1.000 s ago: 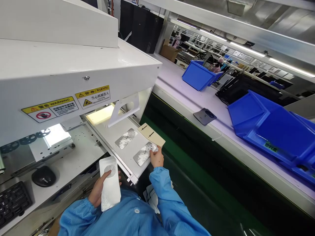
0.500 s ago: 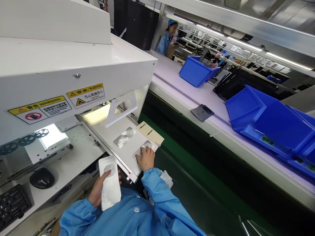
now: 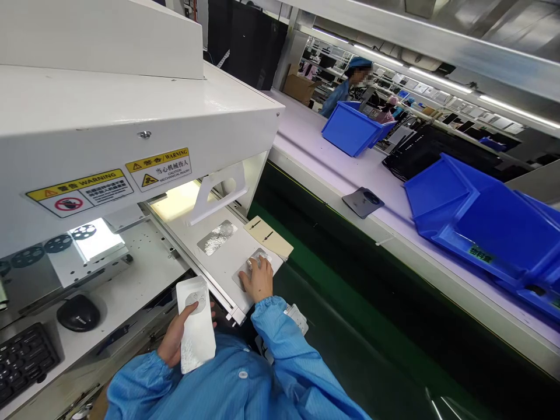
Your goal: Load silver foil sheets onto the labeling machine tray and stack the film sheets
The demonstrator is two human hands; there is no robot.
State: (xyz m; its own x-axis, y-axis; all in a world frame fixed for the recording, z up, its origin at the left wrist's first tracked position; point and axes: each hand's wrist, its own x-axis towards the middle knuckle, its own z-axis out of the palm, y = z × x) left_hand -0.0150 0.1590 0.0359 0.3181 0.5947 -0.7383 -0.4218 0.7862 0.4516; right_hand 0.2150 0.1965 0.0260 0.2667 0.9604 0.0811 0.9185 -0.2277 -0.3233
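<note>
Left hand grip (image 3: 177, 338) closed, right hand grip (image 3: 258, 281) flat and palm down

The left hand sits low near the torso, its thumb (image 3: 187, 314) angled up across the front and its other fingers curled out of sight behind. The right arm reaches further forward, its wrist nearly straight and its fingers (image 3: 249, 269) lying slightly spread, pointing away from the body. Both forearms are bent and covered by pale blue sleeves (image 3: 280, 332), which end in snug gathered cuffs at the wrists, leaving both hands bare.
</note>
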